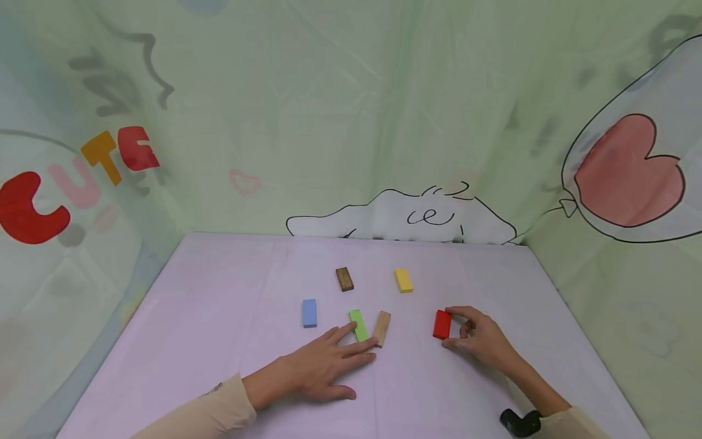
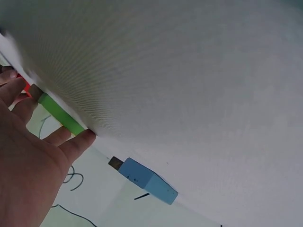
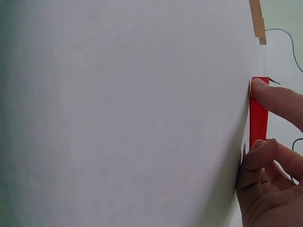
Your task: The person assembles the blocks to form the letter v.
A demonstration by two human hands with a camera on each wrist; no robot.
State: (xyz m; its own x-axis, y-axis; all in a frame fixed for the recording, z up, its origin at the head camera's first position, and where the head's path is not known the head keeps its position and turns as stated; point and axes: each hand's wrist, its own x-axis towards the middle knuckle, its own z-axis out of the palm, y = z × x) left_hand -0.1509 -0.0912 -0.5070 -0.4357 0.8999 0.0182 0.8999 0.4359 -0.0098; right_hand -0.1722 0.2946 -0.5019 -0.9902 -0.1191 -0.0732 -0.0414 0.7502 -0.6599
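A red block (image 1: 442,324) is pinched at its two ends between the thumb and forefinger of my right hand (image 1: 488,341). In the right wrist view the red block (image 3: 258,113) lies low along the white surface. My left hand (image 1: 323,366) is spread flat with straight fingers. One fingertip is at the green block (image 1: 359,325), another at the near end of the natural wood block (image 1: 382,329). From the left wrist, fingertips show at the green block's (image 2: 61,114) end.
Left of the green block lies a blue block (image 1: 309,313). Farther back are a dark brown block (image 1: 344,279) and a yellow block (image 1: 403,280). All are on a pale cloth-covered table (image 1: 230,274) with printed curtains (image 1: 329,122) around it. A black device (image 1: 520,422) sits at the right wrist.
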